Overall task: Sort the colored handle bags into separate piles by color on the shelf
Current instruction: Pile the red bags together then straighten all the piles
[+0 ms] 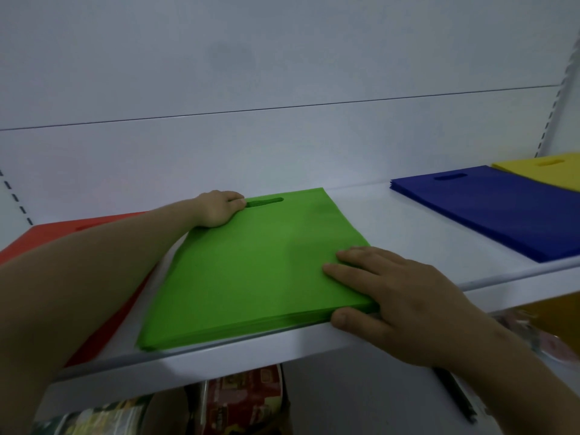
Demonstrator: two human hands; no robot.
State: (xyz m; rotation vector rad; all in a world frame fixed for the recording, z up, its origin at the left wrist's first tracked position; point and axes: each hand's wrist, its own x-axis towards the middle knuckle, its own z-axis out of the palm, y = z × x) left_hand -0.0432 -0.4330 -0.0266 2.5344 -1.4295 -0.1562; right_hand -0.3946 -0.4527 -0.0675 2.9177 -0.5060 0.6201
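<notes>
My left grip (219, 207) is curled at the far left corner of the green bags (251, 271), fingertips hooked at the left end of the handle slot (266, 201), so it holds the stack there. My right grip (386, 296) lies wide and flat on the near right corner of the same stack, fingers straight on top and the thumb against its front edge.

The green bags sit as one neat pile in the middle of the white shelf (408, 227), the near edge close to the shelf's front lip and the handle end toward the back panel (282, 146). To their left I see a red pile (62, 237), mostly hidden under my left forearm; its right edge looks tucked beneath or just beside the green, I cannot tell which. Well apart to the right lies a blue pile (502, 211), and past it a yellow pile (546, 171), whose near edge meets or overlaps the blue pile's far edge.

Below the shelf, blurred packaged goods (248, 394) show.
</notes>
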